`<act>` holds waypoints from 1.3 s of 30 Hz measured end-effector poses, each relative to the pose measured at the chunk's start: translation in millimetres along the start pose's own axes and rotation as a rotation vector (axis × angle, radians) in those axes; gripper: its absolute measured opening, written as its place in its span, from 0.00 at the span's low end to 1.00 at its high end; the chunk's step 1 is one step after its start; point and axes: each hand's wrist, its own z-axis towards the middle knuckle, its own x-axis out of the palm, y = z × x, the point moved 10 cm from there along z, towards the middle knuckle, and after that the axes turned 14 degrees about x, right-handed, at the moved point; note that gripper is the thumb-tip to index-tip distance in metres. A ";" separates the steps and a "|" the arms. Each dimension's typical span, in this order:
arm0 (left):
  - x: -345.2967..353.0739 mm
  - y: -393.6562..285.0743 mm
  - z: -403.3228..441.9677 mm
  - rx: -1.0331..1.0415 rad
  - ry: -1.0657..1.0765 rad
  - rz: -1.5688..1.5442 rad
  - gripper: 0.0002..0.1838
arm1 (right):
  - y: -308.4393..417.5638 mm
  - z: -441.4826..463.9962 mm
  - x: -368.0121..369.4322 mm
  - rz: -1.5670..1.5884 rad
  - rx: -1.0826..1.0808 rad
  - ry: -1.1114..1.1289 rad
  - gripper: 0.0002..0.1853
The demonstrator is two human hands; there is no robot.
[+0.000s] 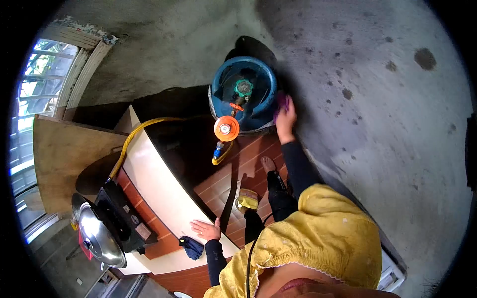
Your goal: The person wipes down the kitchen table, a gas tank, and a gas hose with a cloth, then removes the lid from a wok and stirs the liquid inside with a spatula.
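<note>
My right hand (285, 122) is closed on a purple cloth (281, 106), pressed against the right side of a blue gas cylinder (215, 88). On top of the cylinder sit a green valve knob (243, 88) and an orange gas regulator (226, 128). A yellow hose (130, 139) with a blue connector runs from the regulator side toward the stove. My left hand (207, 230) lies flat with fingers spread on the edge of the pale countertop (154, 173), holding nothing. Beside it is a bunched dark blue cloth (192, 247).
A black gas stove (126, 218) and a shiny metal lid (99, 236) stand on the counter at the left. A wooden board (74, 159) leans near the window. Grey walls meet behind the cylinder; reddish-brown planked flooring (223, 176) lies below.
</note>
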 end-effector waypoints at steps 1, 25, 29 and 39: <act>3.9 3.2 1.5 -0.006 0.030 -0.017 0.62 | -13.2 25.1 28.8 -0.078 -0.078 0.126 0.22; 0.8 2.3 2.2 -0.100 0.231 -0.112 0.70 | -46.9 -0.7 66.9 -0.543 -0.073 0.202 0.28; 7.5 6.5 2.5 -0.134 0.246 -0.123 0.72 | -59.7 -91.1 76.6 -0.439 -0.221 0.209 0.27; -3.9 -2.1 -3.0 -0.108 0.321 -0.141 0.73 | -63.7 -174.1 151.7 -0.845 -0.739 0.673 0.18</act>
